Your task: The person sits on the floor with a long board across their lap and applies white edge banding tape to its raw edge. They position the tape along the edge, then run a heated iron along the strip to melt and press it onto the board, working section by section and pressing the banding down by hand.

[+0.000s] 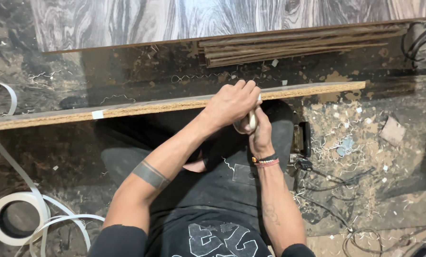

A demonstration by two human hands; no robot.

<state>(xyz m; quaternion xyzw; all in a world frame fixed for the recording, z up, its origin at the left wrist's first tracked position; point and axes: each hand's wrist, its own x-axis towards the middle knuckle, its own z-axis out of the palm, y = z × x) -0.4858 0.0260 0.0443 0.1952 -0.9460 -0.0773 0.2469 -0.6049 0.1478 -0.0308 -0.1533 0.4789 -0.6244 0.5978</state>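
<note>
Both forearms reach forward: left hand (229,103) presses down on the chipboard strip's (141,108) raw edge, right hand (258,131) beneath grips what looks like a small pale tool (252,121). White edge-banding roll (13,216) lies on the floor at left.

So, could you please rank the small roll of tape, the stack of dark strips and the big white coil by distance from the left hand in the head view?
1. Small roll of tape, just under the left hand.
2. Stack of dark strips, above right.
3. Big white coil, far lower left.

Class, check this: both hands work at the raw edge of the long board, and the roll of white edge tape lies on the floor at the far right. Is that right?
Not quite. The head view shows the roll of white edge tape on the floor at the lower left, not the far right. The left hand and right hand do work at the long board edge.
</note>
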